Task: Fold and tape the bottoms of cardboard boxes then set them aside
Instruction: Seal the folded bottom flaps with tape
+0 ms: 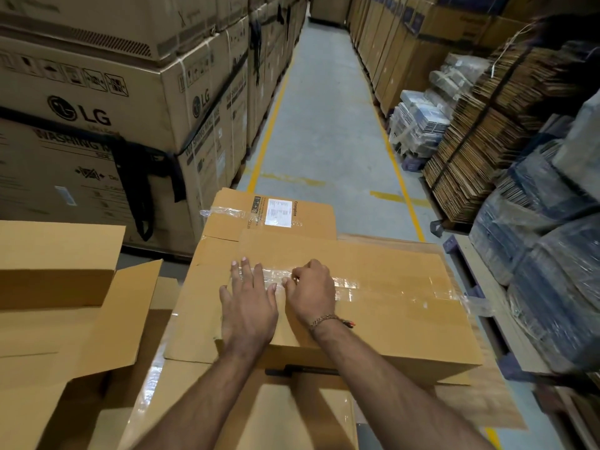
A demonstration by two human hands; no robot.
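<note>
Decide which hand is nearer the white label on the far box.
Right. The right hand lies on the tape almost straight below the white label; the left hand lies farther left and slightly lower.

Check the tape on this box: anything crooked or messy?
Yes. The clear tape strip across the brown cardboard box looks wrinkled, and its right end overhangs the edge loose. The left hand presses it flat.

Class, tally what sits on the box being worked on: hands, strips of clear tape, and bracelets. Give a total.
Hands: 2, left hand and right hand
Clear tape strip: 1
Bracelet: 1
Total: 4, all on the box
</note>
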